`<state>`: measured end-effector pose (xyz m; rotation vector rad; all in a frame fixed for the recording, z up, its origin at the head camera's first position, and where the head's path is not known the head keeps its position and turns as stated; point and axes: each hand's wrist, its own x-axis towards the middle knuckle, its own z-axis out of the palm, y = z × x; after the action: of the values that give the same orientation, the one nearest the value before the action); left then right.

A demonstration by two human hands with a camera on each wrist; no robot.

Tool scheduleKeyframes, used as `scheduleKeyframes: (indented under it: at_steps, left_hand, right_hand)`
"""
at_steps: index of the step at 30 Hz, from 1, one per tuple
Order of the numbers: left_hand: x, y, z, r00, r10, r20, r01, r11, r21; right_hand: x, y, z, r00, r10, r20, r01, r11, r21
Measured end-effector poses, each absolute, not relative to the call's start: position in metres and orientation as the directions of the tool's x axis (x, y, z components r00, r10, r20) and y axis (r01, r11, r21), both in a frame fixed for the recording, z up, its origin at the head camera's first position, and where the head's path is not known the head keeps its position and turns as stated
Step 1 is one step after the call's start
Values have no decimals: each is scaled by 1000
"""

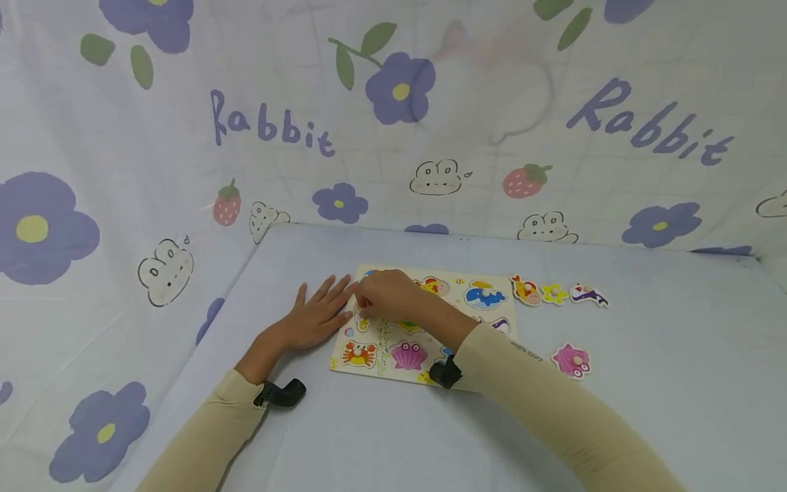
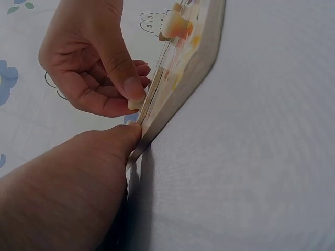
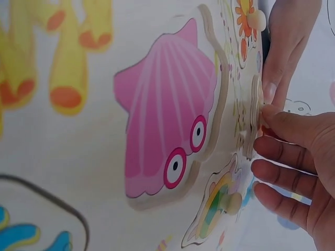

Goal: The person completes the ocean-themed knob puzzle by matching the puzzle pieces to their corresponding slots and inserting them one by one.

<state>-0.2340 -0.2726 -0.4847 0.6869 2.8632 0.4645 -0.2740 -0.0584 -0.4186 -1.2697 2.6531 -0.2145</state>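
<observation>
A wooden puzzle board (image 1: 344, 364) with sea-animal pictures lies on the table. My right hand (image 1: 393, 295) reaches over its left part. Thumb and forefinger pinch the pale knob (image 2: 134, 104) of a puzzle piece (image 3: 255, 117), whose edge stands above the board; its picture is hidden. My left hand (image 1: 316, 321) lies with spread fingers at the board's left edge, and its thumb touches near that edge. A crab piece (image 1: 359, 354) and a blue whale piece (image 1: 486, 296) sit in the board. A pink shell picture (image 3: 162, 115) shows in a bare recess.
Right of the board lie a fish piece (image 1: 526, 291), a yellow starfish piece (image 1: 555, 294), a purple-and-white sea-animal piece (image 1: 588, 295) and a pink shell piece (image 1: 572, 361). A patterned curtain (image 1: 369, 150) hangs behind the table.
</observation>
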Motion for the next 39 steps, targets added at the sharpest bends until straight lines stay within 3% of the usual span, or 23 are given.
scheduleKeyframes:
  at_steps: [29,39]
  left_hand:
    - [-235,-272,-485,-885,458,-83,414,856,312]
    - [-234,-271,-483,-882,465,-78,420,849,320]
  right_hand:
    - [-274,-62,-424,-636,-762,-119,-727,644,-237]
    - [-264,-54,-415,-618,-772,-151,-740,636,-220]
